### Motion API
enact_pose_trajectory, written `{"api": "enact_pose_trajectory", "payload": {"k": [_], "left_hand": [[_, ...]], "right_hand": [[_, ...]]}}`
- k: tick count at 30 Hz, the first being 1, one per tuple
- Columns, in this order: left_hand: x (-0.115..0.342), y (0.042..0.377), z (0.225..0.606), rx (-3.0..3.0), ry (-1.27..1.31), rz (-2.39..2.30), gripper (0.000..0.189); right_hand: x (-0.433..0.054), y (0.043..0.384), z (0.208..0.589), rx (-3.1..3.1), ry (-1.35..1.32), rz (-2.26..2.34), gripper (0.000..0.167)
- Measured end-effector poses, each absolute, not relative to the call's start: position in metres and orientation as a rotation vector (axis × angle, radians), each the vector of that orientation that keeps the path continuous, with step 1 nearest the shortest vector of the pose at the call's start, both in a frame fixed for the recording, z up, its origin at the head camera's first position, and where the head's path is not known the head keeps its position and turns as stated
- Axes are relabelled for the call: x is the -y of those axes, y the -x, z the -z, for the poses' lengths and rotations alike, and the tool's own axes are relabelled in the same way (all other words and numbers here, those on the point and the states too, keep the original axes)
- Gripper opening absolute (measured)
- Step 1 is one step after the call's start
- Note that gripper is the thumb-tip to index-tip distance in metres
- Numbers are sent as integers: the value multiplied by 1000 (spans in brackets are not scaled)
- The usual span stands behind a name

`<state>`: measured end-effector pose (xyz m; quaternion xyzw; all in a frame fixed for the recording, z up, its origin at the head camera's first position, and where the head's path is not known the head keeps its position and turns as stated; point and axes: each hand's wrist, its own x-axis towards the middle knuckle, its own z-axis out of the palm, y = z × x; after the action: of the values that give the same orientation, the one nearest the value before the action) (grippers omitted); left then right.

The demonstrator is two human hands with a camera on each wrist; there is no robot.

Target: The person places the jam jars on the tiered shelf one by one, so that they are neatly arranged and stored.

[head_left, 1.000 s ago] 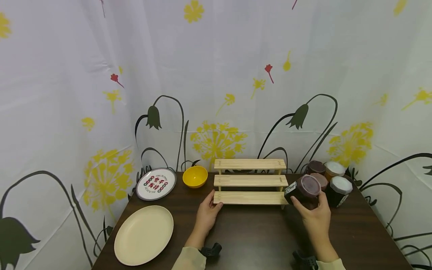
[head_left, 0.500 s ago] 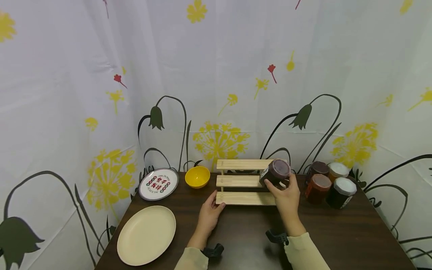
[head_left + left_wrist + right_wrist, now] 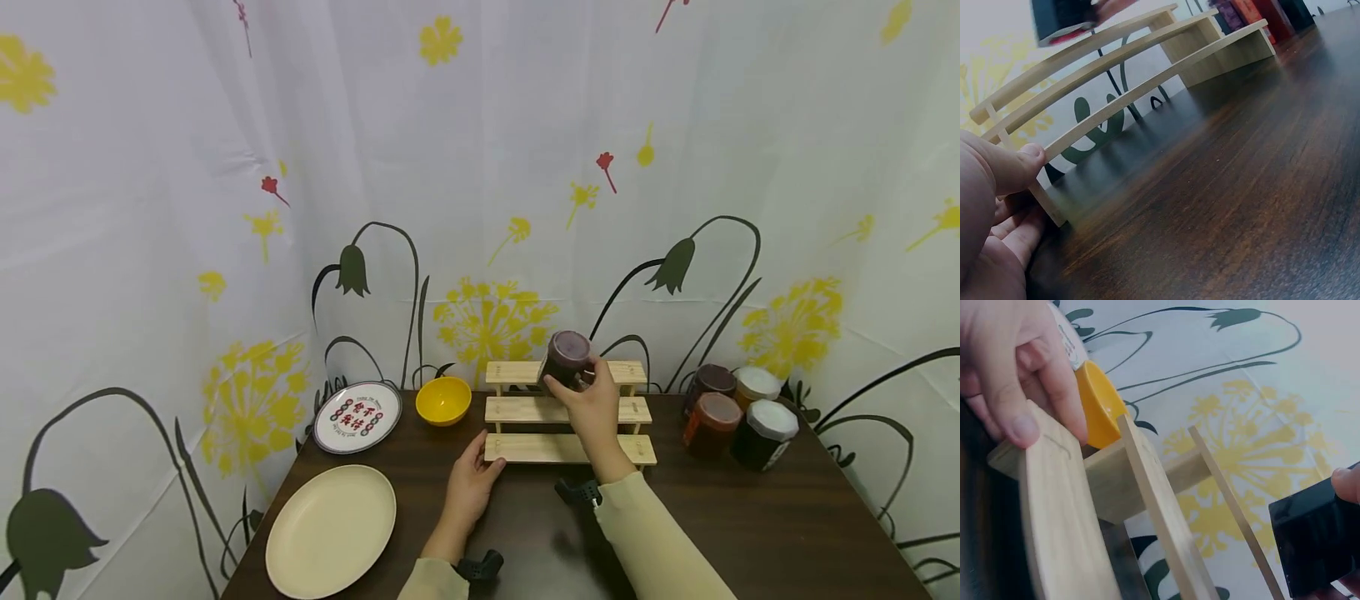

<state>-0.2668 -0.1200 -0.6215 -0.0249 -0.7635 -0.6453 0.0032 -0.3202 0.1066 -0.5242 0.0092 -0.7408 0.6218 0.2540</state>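
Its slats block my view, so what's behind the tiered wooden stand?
A white curtain printed with yellow flowers and dark stems shows above the wooden stand and between its tiers. In the head view, the slats, right hand and jar hide whatever lies behind them.

Your dark wood-grained surface is backed by a flower-printed curtain. The plates, yellow bowl and jars give you a household look; home or studio, you cannot tell which.
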Motion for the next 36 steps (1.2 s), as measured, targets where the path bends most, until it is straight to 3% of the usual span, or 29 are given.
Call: {"api": "enact_pose_trajectory", "payload": {"k": [13, 26, 36], "left_hand": [[119, 265, 623, 2390, 62, 2022, 69], [119, 269, 622, 2383, 60, 2030, 69], [118, 269, 620, 2388, 76, 2018, 68]], "right_hand": [[-83, 359, 516, 2212, -97, -1711, 74], [-80, 363, 525, 2307, -124, -1689, 67], [-77, 365, 523, 2380, -71, -1634, 77]]}}
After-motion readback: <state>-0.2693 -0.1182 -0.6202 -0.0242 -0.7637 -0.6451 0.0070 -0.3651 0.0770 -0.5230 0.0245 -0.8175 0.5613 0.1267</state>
